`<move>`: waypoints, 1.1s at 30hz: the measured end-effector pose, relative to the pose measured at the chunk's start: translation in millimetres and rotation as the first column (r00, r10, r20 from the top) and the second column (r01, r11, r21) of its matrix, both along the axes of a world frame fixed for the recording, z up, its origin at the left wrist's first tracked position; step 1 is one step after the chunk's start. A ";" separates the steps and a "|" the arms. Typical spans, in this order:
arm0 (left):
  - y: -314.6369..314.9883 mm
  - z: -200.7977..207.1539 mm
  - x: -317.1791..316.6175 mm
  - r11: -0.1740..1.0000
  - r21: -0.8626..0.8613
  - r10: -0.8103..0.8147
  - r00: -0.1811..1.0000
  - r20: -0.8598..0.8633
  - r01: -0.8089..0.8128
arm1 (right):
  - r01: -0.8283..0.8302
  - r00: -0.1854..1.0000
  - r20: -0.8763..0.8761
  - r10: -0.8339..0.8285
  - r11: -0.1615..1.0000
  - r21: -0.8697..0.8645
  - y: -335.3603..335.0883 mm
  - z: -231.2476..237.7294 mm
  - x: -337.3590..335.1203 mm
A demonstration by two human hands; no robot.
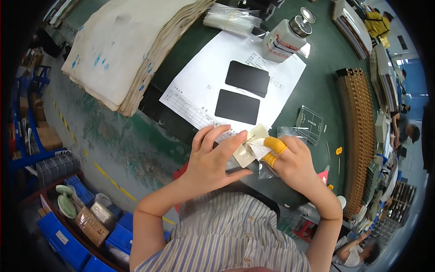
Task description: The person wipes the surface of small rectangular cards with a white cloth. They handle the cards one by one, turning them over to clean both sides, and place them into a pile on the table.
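A cream-coloured card (pixel 244 156) with small print lies at the table's near edge, between my hands. My left hand (pixel 209 156) has its fingers spread, with the index fingertip at the card's upper left edge and the thumb stretched out below it. Yellow finger cots cover fingertips of my right hand (pixel 292 163), which pinches a folded white wipe (pixel 259 148) against the card. Part of the card is hidden under the wipe and fingers. Just beyond, black rectangular plates (pixel 237 107) lie on a printed white sheet (pixel 190 93). Clear plastic film (pixel 267 171) shows beneath my right hand.
A dispenser bottle (pixel 283 43) with its metal lid raised stands on the sheet's far edge. Clear bags (pixel 231 20) lie behind. A thick paper stack (pixel 118 50) is at left, a brown slotted rack (pixel 358 136) at right. A clear printed plate (pixel 310 124) lies near my right hand.
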State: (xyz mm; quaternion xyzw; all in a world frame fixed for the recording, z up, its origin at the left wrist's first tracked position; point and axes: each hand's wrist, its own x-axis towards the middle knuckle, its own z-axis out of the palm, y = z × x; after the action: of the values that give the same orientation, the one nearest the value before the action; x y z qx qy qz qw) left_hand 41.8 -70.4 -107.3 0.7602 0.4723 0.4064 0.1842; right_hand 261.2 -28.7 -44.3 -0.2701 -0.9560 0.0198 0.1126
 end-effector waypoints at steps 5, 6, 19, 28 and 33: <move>1.4 -1.2 0.5 0.997 0.077 -0.003 0.999 -0.042 0.006 | -0.092 0.996 0.010 0.093 0.990 -0.105 -10.2 1.8 -12.9; 2.2 -1.8 0.8 0.997 0.082 -0.010 0.999 -0.036 0.013 | -0.064 0.998 0.016 0.066 0.993 -0.098 -9.8 3.6 -10.7; 2.1 -2.5 2.1 0.996 0.093 0.009 0.996 -0.092 0.000 | -0.018 1.000 -0.001 0.018 0.994 -0.112 -4.6 2.4 -2.7; 2.4 -5.8 3.6 0.991 0.131 0.031 0.996 -0.082 -0.020 | -0.063 0.996 -0.069 0.053 0.987 -0.151 -5.9 1.3 -9.8; 2.6 -4.6 3.5 0.989 0.144 0.040 0.996 -0.075 -0.028 | 0.006 1.000 -0.018 -0.007 0.998 -0.069 0.0 1.0 8.9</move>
State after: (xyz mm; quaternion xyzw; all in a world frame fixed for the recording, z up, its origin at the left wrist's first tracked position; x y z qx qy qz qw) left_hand 45.3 -67.8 -111.9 0.7784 0.4617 0.4124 0.1041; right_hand 270.1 -28.7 -43.3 -0.2769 -0.9528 0.0550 0.1120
